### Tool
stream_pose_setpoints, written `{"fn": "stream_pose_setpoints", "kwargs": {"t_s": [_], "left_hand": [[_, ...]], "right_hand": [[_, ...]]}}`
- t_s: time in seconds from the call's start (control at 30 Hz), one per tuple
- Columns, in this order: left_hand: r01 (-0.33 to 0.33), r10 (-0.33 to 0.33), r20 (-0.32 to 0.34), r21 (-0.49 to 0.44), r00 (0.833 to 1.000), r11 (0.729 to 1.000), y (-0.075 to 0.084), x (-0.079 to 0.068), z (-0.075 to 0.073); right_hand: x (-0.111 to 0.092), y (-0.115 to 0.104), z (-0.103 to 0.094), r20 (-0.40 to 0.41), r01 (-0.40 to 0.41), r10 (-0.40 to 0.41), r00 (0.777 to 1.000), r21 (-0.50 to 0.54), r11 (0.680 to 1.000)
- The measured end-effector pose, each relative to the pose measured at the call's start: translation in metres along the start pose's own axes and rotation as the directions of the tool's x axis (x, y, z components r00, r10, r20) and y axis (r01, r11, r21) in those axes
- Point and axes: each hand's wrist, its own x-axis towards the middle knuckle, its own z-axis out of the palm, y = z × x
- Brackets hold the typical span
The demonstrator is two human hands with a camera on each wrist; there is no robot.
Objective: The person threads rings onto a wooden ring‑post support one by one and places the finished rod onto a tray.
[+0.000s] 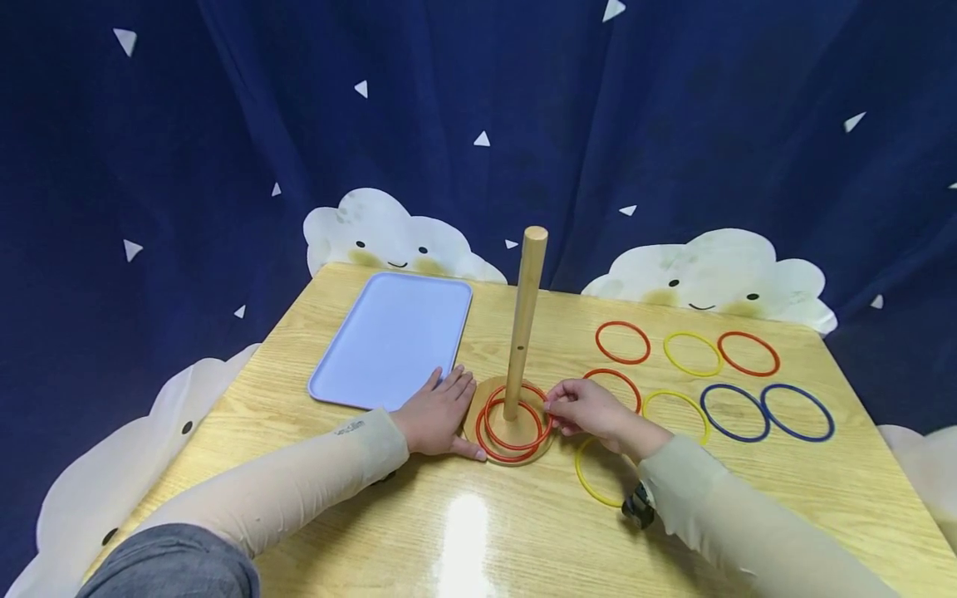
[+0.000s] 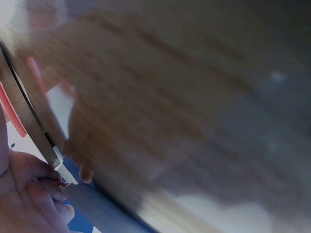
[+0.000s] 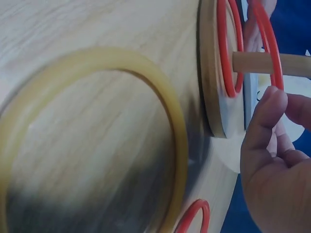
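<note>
A round wooden base (image 1: 484, 390) carries an upright wooden post (image 1: 527, 299). My left hand (image 1: 437, 418) lies palm down at the left of the base, thumb and fingers spread, touching its edge. Between thumb and fingertips my right hand (image 1: 598, 414) pinches a red ring (image 3: 273, 53) that goes around the post. This ring is tilted and held above the base. Another red ring (image 3: 223, 53), also around the post, lies low on the base. In the left wrist view, the palm of the left hand (image 2: 29, 194) shows beside the base's edge (image 2: 30, 114).
A light blue tray (image 1: 396, 332) lies left of the post. Several red, yellow and blue rings are spread to the right, among them a blue ring (image 1: 797, 413). One yellow ring (image 1: 586, 477) lies partly under the right wrist. A dark blue curtain (image 1: 449, 100) hangs behind the table.
</note>
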Motion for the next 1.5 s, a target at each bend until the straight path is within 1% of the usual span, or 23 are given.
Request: {"fn": "stream_pose_setpoints", "kwargs": {"t_s": [0.17,0.33,0.5,0.7,0.8,0.93,1.07,1.3,1.5], "left_hand": [[0.006,-0.006,0.005,0.006,1.0,1.0,0.001,0.001,-0.003],[0.01,-0.01,0.001,0.006,1.0,1.0,0.001,0.001,-0.004],[0.012,-0.012,0.003,0.005,1.0,1.0,0.002,0.001,-0.003],[0.01,-0.01,-0.002,-0.008,1.0,1.0,0.001,0.001,-0.002],[0.007,-0.007,-0.007,-0.004,1.0,1.0,0.0,0.001,-0.001],[0.003,-0.003,-0.008,-0.001,1.0,1.0,0.001,0.001,-0.002],[0.003,-0.003,0.002,-0.015,1.0,1.0,0.001,0.0,-0.002],[-0.009,0.01,-0.01,0.038,1.0,0.999,0.0,0.001,0.003],[-0.011,0.011,-0.013,0.012,1.0,1.0,0.001,0.0,0.0]], "right_hand": [[-0.002,0.001,0.002,-0.009,-0.015,0.015,1.0,-0.029,0.999],[-0.007,0.003,-0.005,-0.005,-0.004,0.004,1.0,0.018,1.0],[-0.017,0.007,-0.022,0.008,0.001,-0.001,1.0,0.052,0.999],[-0.036,0.014,-0.046,0.021,-0.014,0.013,1.0,0.045,0.999],[-0.047,0.018,-0.06,0.049,-0.022,0.022,0.999,0.015,1.0],[-0.063,0.024,-0.077,0.107,-0.047,0.049,0.993,-0.022,0.999],[-0.076,0.031,-0.091,0.144,-0.065,0.068,0.987,-0.024,0.998],[-0.09,0.049,-0.108,0.132,-0.112,0.107,0.985,0.032,0.993],[-0.098,0.07,-0.114,0.094,-0.132,0.126,0.988,0.056,0.99]]}}
